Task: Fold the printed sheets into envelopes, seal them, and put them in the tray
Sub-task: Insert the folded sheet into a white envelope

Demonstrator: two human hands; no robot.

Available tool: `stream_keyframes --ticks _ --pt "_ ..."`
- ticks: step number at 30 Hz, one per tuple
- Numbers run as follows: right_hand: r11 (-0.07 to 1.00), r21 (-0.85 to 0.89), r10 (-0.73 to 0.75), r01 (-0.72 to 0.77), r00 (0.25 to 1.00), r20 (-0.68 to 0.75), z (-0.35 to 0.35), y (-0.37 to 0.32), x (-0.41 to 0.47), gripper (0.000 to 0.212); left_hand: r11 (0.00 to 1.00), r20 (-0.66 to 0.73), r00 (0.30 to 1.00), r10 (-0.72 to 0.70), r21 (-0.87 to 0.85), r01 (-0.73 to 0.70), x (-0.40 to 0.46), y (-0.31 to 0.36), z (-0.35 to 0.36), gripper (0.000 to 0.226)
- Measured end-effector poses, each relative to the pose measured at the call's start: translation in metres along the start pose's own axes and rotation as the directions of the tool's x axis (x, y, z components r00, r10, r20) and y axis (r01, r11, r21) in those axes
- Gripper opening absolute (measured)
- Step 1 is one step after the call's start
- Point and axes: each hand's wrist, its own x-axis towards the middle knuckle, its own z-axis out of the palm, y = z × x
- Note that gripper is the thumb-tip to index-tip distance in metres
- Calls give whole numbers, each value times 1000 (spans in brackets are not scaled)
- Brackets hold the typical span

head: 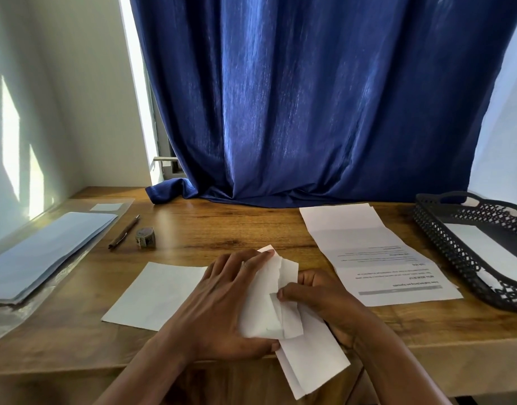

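A white envelope [264,305] with a folded sheet [313,358] sticking out of its near end lies at the desk's front edge. My left hand [222,305] grips the envelope from the left, fingers over its top and thumb under its near edge. My right hand [321,299] pinches the torn-looking flap edge at the envelope's middle. A creased printed sheet [377,252] lies unfolded to the right. The black lattice tray [444,241] at the far right holds a white envelope [482,247].
A blank white sheet [158,293] lies left of my hands. A stack of pale blue envelopes [44,255] in clear plastic sits at the left, with a pen [124,231] and a tape roll [145,237] beside it. A blue curtain [310,97] hangs onto the desk's back.
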Motion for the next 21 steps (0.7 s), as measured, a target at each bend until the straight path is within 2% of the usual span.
stream_keyframes --ticks 1,5,10,14,17,21 --pt "1000 -2 0 0 1000 0 0 0 0 7 1000 1 1000 -3 2 3 0 0 0 123" --pt "999 -38 -11 10 1000 -20 1 1 1 37 1000 13 1000 -5 5 4 0 -1 2 122" --pt "993 -107 -53 44 995 -81 7 2 -1 33 1000 6 1000 -1 25 1 0 -1 1 123" --pt "992 -99 -90 81 992 -89 14 0 -3 27 999 2 1000 2 41 -2 1 0 0 123" --pt "992 -98 -91 82 992 -91 15 -2 -2 48 999 8 1000 -1 38 1 2 1 0 123" --pt "990 -125 -80 68 992 -100 15 -1 -2 57 999 18 999 -41 -12 41 1 0 1 125"
